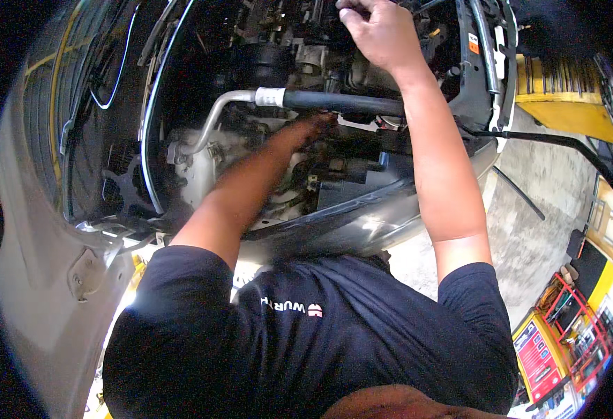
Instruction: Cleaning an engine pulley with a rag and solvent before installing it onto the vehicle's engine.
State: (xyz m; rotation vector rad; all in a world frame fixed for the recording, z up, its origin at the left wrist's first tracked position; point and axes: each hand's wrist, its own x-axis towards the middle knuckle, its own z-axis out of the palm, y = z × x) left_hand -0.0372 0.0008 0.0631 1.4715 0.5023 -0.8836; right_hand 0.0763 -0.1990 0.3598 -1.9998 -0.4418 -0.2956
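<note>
My left arm reaches into an open engine bay. My left hand [318, 124] is dark and partly hidden, just beneath a thick black hose [345, 102]; its fingers do not show clearly. The hose joins a bent silver metal pipe [217, 117] by a pale sleeve with a label [270, 97]. Farther in, over the far part of the engine [271, 63], my right hand [379, 28] is raised past the hose with its fingers curled at the picture's top edge. Whatever those fingers grip, if anything, cannot be made out.
The car's front edge [348, 220] lies against my body. A grey body panel [48, 230] stands at the left. On the right are a dark rod [519, 193] over the floor, a yellow cabinet [557, 91] and a red rack [585, 328] holding several items.
</note>
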